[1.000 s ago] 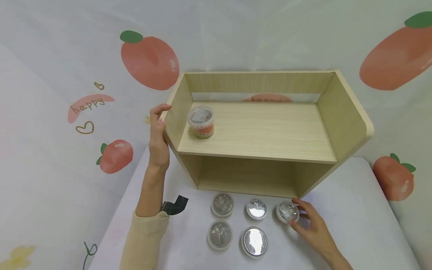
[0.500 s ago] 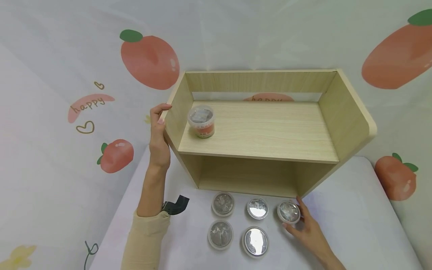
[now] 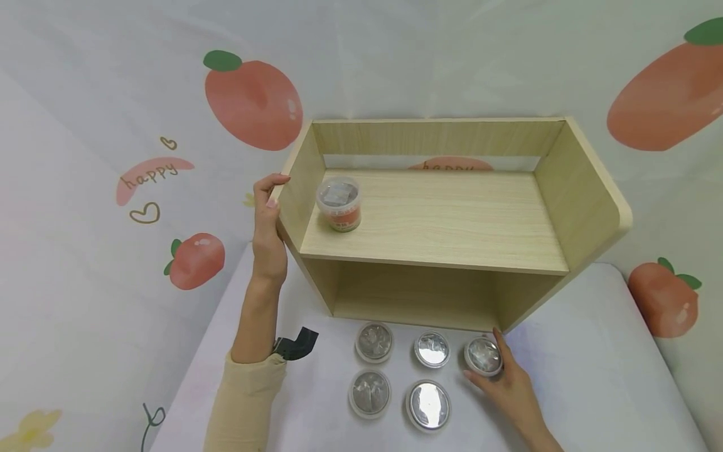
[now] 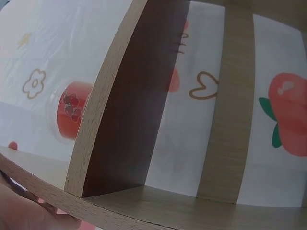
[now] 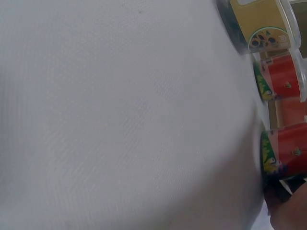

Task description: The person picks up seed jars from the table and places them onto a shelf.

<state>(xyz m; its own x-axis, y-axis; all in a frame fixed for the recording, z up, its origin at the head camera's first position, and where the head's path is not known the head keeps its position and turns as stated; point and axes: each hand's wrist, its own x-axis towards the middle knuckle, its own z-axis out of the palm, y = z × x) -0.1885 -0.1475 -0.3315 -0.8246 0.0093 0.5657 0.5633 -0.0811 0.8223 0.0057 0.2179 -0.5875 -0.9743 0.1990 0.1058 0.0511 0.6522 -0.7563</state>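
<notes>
My left hand (image 3: 268, 242) grips the left side panel of a pale wooden two-tier shelf (image 3: 440, 216), fingers over its front edge. A clear lidded plastic tub (image 3: 339, 204) with a red label stands upright on the upper board at the left; its cherry picture shows in the left wrist view. My right hand (image 3: 511, 386) curves round the right side of another lidded tub (image 3: 484, 356), on the table before the shelf's right end. Its thumb lies at the near side of that tub and a finger at the far side. The right wrist view shows that tub's red label (image 5: 290, 151).
Several more lidded tubs stand on the white table: a left pair (image 3: 374, 342) and a middle pair (image 3: 432, 349), one behind the other. The shelf's lower compartment (image 3: 415, 292) opens toward them. A fruit-printed cloth (image 3: 395, 56) hangs behind.
My right hand has shifted left round the tub, its thumb sliding along the near side. The tub stays in place. My left hand keeps its hold on the shelf.
</notes>
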